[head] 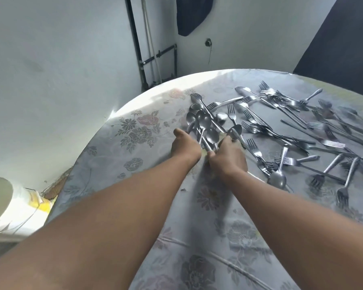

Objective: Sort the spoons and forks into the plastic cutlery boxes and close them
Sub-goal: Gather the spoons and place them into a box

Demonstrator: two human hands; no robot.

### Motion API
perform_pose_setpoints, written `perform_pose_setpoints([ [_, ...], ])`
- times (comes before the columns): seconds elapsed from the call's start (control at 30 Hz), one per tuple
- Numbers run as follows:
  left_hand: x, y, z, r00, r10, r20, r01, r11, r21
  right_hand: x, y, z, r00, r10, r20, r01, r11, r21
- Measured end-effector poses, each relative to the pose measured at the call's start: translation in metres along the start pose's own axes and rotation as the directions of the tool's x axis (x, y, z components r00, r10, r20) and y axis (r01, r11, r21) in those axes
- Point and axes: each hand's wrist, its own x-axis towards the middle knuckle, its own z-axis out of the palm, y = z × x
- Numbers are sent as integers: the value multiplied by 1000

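Left hand grips a bunch of spoons by the handles, fingers curled under them, thumb stretched out along the left side; the bowls fan out away from the person, overlapping, count unclear but more than 4. Right hand sits just beside the left, touching it near the knuckles, and pinches the handle of a single spoon between thumb and forefinger, bowl pointing away and slightly right; its other fingers are curled against the bundle's handle ends, exact contact hard to tell. Both forearms reach in from the bottom of the frame over the round table, which is covered by a pale floral tablecloth. 1 fork lies just beyond the bundle, tines toward the far edge, its handle running under or against the spoon bowls. Right of the hands a loose scatter of forks spreads across the cloth to the right edge of frame, many crossing each other, with a few spoons mixed in. 1 spoon lies bowl-toward-person near the right wrist, handle crossing a fork. Another spoon lies at the far side of the scatter. Left of the table, low down, is a white bucket-like container with yellow marking. Pipes run down the wall corner behind the table, and a dark cloth hangs above.
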Motion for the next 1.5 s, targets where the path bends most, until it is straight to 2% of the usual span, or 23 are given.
perform_pose_setpoints([
  [0.1, 4, -3, 10, 1000, 30, 1, -30, 993, 117, 0, 7, -2, 1000, 7, -29, -7, 1000, 27],
  [0.2, 3, -5, 17, 996, 67, -52, -50, 961, 272, 9, 14, -9, 996, 89, 4, -89, 995, 45],
  [0.33, 5, -2, 16, 996, 77, -45, -59, 945, 322, 18, 20, -12, 992, 115, 56, -117, 992, 35],
  [0.47, 10, -14, 8, 999, -2, 32, -4, 986, 168, 17, 19, -11, 993, 111, 50, -115, 990, 77],
  [0.57, 8, -18, 4, 999, -24, 24, 22, 996, 82, 14, 16, -11, 999, 41, 35, -41, 999, -10],
  [0.63, 5, -19, 1, 998, -65, -9, 65, 997, -39, 13, 13, -11, 999, 13, 48, -10, 997, -77],
  [0.77, -3, -29, -7, 997, -56, 49, 65, 973, -222, 12, 9, -4, 1000, -6, 2, 6, 998, -57],
  [0.9, -1, -38, -5, 987, -96, 129, 149, 849, -507, 16, 9, -4, 999, 16, -52, -19, 999, -47],
  [1.03, -1, -49, -17, 955, -180, 237, 296, 654, -696, 14, 6, -8, 996, 82, 30, -81, 996, -31],
  [1.07, -3, -50, -20, 952, -184, 246, 306, 635, -709, 13, 5, -9, 995, 88, 47, -87, 996, -9],
  [1.13, -4, -50, -22, 956, -179, 232, 292, 660, -693, 12, 1, -9, 997, 68, 48, -69, 997, 28],
  [1.3, 0, -52, -18, 960, -191, 203, 278, 652, -705, 4, -11, -2, 989, -134, 64, 130, 990, 62],
  [1.4, 0, -49, -18, 963, -197, 184, 269, 648, -712, 6, -15, -1, 977, -205, 58, 206, 978, -24],
  [1.5, 3, -46, -17, 965, -205, 163, 262, 721, -642, 11, -9, 6, 973, -229, 24, 230, 954, -192],
])
